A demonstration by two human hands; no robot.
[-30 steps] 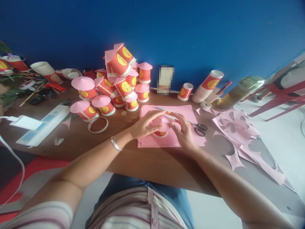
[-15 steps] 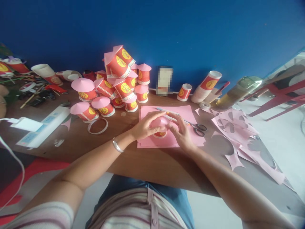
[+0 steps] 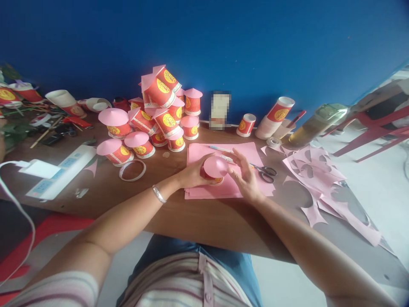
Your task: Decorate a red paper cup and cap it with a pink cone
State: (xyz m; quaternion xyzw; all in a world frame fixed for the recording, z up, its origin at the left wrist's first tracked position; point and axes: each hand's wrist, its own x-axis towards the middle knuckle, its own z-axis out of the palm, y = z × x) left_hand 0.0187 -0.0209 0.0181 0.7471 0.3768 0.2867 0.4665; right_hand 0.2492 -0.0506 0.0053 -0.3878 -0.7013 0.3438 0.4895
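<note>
A red paper cup (image 3: 213, 179) stands upside down with a pink paper cone (image 3: 216, 166) on top like a roof. My left hand (image 3: 195, 172) is closed around the cup's left side, its fingers mostly hidden behind the cup and cone. At the right, my right hand (image 3: 246, 177) is open, fingers apart, its thumb tip close to the cone's edge; whether it touches I cannot tell. Under the cup lie pink paper sheets (image 3: 230, 192). Black-handled scissors (image 3: 267, 174) and a pen (image 3: 219, 149) rest on the sheets.
Several cone-topped cups (image 3: 166, 121) are piled at the back left. A power strip (image 3: 60, 175) and a paper ring (image 3: 132, 170) lie left. Stacked cups (image 3: 276, 117), a tape roll (image 3: 274, 142), a bottle (image 3: 318, 123) and pink scraps (image 3: 316, 170) are at right.
My left hand has moved from the cone down to the cup's side. My right hand has opened and drawn slightly back to the right, leaving the cone more exposed.
</note>
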